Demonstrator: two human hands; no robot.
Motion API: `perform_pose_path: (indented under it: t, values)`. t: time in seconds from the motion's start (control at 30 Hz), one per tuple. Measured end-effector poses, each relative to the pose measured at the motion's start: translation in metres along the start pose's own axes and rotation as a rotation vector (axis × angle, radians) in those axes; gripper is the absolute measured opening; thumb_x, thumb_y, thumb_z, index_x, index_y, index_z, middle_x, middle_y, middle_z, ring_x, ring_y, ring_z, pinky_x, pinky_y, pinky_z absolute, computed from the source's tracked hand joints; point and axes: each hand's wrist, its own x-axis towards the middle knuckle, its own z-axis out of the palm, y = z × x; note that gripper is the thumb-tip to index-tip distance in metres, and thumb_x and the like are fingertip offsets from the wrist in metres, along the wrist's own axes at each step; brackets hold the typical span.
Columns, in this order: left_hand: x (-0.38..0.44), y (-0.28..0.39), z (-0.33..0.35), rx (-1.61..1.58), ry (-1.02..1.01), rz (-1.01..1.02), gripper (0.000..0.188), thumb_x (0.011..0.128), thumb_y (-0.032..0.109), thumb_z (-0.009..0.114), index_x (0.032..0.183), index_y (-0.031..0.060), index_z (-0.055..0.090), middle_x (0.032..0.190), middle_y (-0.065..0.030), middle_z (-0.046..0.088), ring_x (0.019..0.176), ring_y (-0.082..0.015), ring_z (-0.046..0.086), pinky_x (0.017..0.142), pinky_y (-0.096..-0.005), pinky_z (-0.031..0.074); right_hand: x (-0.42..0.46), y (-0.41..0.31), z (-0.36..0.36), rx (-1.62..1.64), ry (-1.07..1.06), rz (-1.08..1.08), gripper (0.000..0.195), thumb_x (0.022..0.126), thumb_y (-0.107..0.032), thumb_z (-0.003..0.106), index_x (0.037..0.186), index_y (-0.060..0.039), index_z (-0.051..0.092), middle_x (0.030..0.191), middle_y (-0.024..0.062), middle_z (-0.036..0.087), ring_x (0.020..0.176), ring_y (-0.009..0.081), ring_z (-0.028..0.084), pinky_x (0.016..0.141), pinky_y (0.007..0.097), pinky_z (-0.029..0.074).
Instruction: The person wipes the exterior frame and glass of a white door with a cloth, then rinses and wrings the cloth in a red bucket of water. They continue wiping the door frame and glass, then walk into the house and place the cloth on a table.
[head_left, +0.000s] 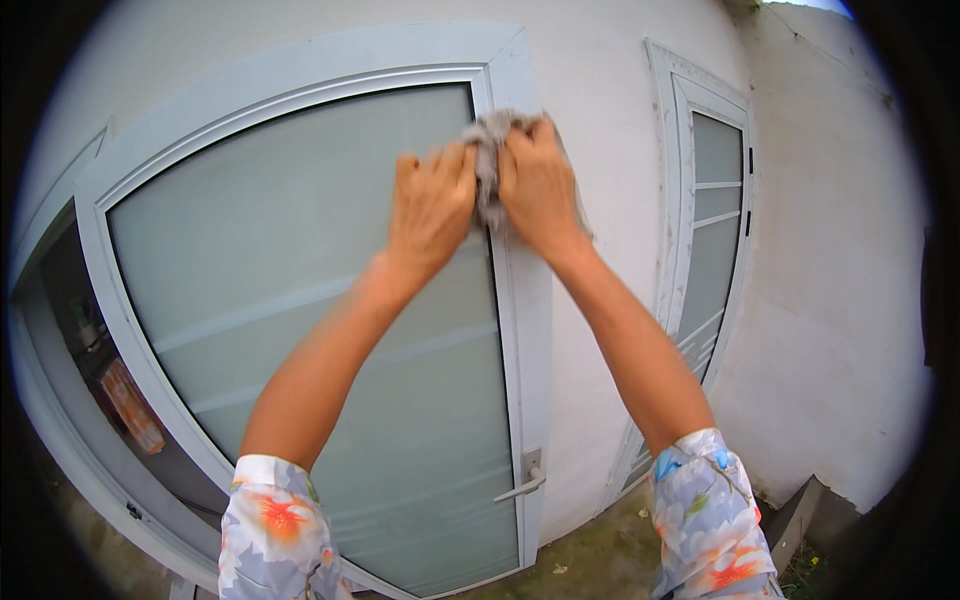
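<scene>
A crumpled grey-brown cloth (491, 172) lies against the upper right part of a white-framed door (514, 360) with a frosted glass panel (300, 225). My left hand (435, 199) grips the cloth's left side, slightly blurred. On the cloth's right side, my right hand (540, 176) has its fingers curled into the fabric. Both arms reach upward, in floral sleeves. Low on the door's right side is a lever handle (525, 484), away from both hands.
The door stands open, with an opening (60, 277) at left showing an orange-patterned item (131, 405) inside. A second glazed door (716, 217) is set in the white wall (600, 135) at right. Below lies mossy ground (592, 544).
</scene>
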Motion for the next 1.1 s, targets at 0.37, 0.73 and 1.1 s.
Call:
perform_pose_path:
  t: [0.37,0.73,1.1]
  values:
    - [-0.024,0.018,-0.001,-0.016,-0.005,0.046,0.023,0.077,0.004,0.058,0.099,0.0019,0.064,0.088,-0.0060,0.054,0.081,-0.0198,0.053,0.072,-0.0362,0.035,-0.039,0.001,-0.003,0.011,0.023,0.058,0.020,0.094,-0.013,0.053,0.102,-0.0013,0.067,0.104,0.0224,0.057,0.091,0.0396,0.061,0.078,0.0463,0.051]
    - [0.008,0.002,0.009,-0.035,-0.020,0.044,0.034,0.078,0.001,0.056,0.112,-0.0002,0.062,0.091,-0.0086,0.055,0.085,-0.0228,0.055,0.074,-0.0356,0.036,-0.003,0.020,0.015,-0.154,0.249,-0.165,0.027,0.088,-0.010,0.056,0.111,-0.0008,0.066,0.106,0.0181,0.058,0.097,0.0373,0.057,0.080,0.0460,0.047]
    - [0.090,-0.026,0.016,0.137,0.015,0.007,0.034,0.077,0.000,0.057,0.110,-0.0004,0.063,0.089,-0.0080,0.054,0.086,-0.0229,0.054,0.073,-0.0359,0.037,0.096,0.022,0.014,-0.114,0.286,-0.139,0.024,0.089,-0.010,0.056,0.109,0.0007,0.064,0.117,0.0209,0.056,0.103,0.0397,0.058,0.088,0.0466,0.050]
